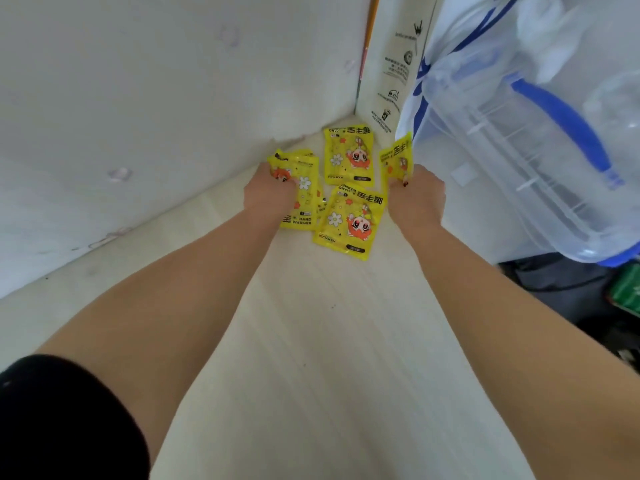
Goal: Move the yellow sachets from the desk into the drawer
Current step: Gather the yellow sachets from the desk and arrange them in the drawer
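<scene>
Head view puts the yellow sachets [346,202] in a loose cluster at the far corner of the desk [311,341], just above the middle of the frame. The left hand [268,195] has its fingers curled over a small stack [301,202] at the cluster's left side and grips it against the desk. The right hand [415,197] pinches a raised sachet [396,157] standing on edge at the cluster's right side. Between the hands 2 more lie flat and untouched: a far sachet [349,157] by the corner and a near sachet [348,226] below it.

This looks like the gathering step, with nothing carried off yet. The drawer is not in view. The next move calls for lifting both handfuls clear, or first sweeping in the 2 flat ones, then turning toward the drawer.

The desk is pale wood grain. A white wall [138,98] fills the upper left. A white printed bag [391,81] stands in the corner, and a clear water jug [519,150] with a blue handle crowds the right. A black sleeve [52,410] shows at lower left.
</scene>
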